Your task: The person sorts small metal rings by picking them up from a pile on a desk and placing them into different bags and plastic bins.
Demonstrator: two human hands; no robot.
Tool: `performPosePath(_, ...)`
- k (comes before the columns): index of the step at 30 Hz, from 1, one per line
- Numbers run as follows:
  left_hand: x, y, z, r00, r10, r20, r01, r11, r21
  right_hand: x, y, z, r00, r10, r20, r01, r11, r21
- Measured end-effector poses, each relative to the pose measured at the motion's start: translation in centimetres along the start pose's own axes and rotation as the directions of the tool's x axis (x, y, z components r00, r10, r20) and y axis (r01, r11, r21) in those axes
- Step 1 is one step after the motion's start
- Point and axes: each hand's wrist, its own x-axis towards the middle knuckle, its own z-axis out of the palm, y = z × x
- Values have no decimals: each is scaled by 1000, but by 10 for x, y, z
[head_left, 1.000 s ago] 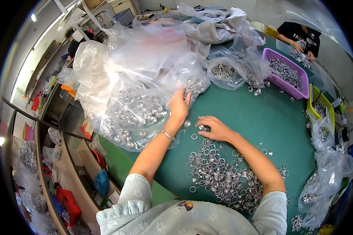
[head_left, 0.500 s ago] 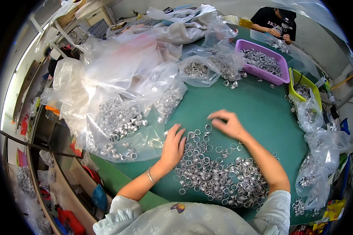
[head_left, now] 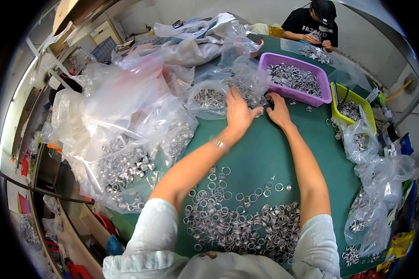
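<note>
Both my arms stretch forward over the green table. My left hand (head_left: 239,111), fingers extended, lies against a clear plastic bag (head_left: 244,69) of small silvery metal pieces. Just right of it, my right hand (head_left: 278,110) is at the bag's edge beside the purple basin, its fingers curved and spread from the thumb. Between the two hands a few loose pieces show, partly covered. Nearer to me lies a wide heap of silvery metal rings (head_left: 246,228), with several single rings scattered along its far side.
A purple basin (head_left: 328,93) and a yellow-green basket (head_left: 369,109) hold more metal pieces. Large clear bags (head_left: 111,107) with metal pieces cover the left side; smaller bags (head_left: 377,186) line the right edge. A co-worker (head_left: 314,25) in a black cap handles small pieces at the far right.
My hands have moved forward from beside the ring heap to the bag near the purple basin. The whole view has shifted, with the far end of the table lower and further left.
</note>
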Motion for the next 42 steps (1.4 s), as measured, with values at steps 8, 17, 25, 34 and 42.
performPosePath(8, 61, -52, 57, 999, -18, -36, 17, 1000, -16, 24, 12, 4, 963, -244, -117, 260, 953, 152)
performPosePath(17, 86, -59, 54, 910, -413, 28, 347, 723, -597, 11, -9, 9, 996, 4, 93, -8, 999, 39)
performPosePath(25, 84, -47, 58, 868, -460, 186, 423, 488, -763, 12, 4, -8, 955, -295, -15, 285, 935, -213)
performPosePath(34, 95, -71, 59, 797, -559, 226, 394, 200, -897, -20, -3, -2, 946, -286, 154, 282, 958, 43)
performPosePath(42, 99, -68, 63, 812, -509, 285, 392, 114, -913, 57, -18, 42, 967, -108, 232, 214, 839, -500)
